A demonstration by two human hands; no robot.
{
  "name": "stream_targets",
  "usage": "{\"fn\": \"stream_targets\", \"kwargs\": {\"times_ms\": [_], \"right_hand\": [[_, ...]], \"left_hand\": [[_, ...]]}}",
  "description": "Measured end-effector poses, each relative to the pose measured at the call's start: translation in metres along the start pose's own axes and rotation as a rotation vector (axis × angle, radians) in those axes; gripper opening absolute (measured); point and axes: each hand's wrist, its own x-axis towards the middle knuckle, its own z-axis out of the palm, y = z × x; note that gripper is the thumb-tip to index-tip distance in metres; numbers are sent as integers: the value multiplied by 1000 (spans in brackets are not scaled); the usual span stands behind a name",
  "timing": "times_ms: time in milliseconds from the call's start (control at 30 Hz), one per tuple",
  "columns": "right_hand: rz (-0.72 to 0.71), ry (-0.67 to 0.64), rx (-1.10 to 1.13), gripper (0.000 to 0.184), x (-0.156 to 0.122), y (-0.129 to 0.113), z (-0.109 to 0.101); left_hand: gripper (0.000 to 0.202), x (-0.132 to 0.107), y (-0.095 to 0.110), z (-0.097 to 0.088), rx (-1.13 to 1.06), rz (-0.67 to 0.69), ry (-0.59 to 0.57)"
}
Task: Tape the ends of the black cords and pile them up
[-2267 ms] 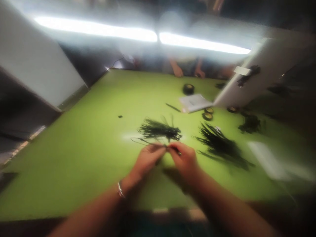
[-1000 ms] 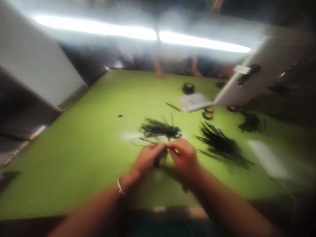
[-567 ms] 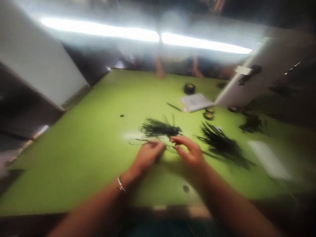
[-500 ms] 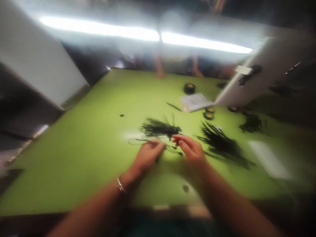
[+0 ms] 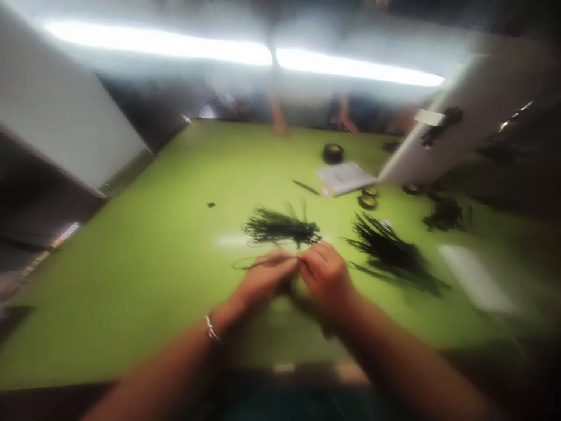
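- Left grip (image 5: 265,276) has a thin, looped black cord (image 5: 252,267) pinched, loop poking out leftward over the smooth green counter (image 5: 153,251).
- Right grip (image 5: 326,272) meets it fingertip to fingertip; too blurry to tell if it's closed on anything.
- Cord's probably super light and floppy, so I'd pinch near an end.
- Container-wise, nothing I can spot: the black looped-cord bundle (image 5: 280,227) lies straight on the counter.

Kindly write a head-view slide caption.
Bare left hand, holding thin black looped cord, meets bare right hand above flat green tabletop.
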Motion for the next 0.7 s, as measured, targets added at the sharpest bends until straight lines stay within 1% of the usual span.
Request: {"fn": "stream_targets", "kwargs": {"times_ms": [100, 233, 267, 333, 400, 467, 533, 567, 600, 700], "right_hand": [[-118, 2, -116, 15, 0, 5, -1], [-195, 21, -183, 15, 0, 7, -4], [-211, 28, -192, 16, -1, 7, -4], [-237, 29, -204, 16, -2, 6, -3], [-254, 9, -208, 16, -4, 4, -1], [-256, -26, -198, 17, -6, 2, 1], [-215, -64, -136, 17, -6, 2, 1], [-168, -69, -71, 16, -6, 2, 1], [-98, -66, 18, 15, -5, 3, 0], [194, -62, 310, 19, -2, 6, -3]], "left_hand": [[9, 2, -1, -3, -93, 16, -39], [2, 1, 0, -3, -91, 13, -57], [4, 0, -1, -2, -109, 7, -54], [14, -2, -3, 1, -167, -23, -25], [27, -3, -5, 2, -213, -77, 20], [34, -2, -6, 1, -212, -121, 51], [34, -1, -7, -1, -164, -112, 67], [33, -1, -6, -2, -125, -91, 79], [32, 0, -6, -3, -79, -65, 91], [30, 0, -1, -3, 64, 17, 131]]}}
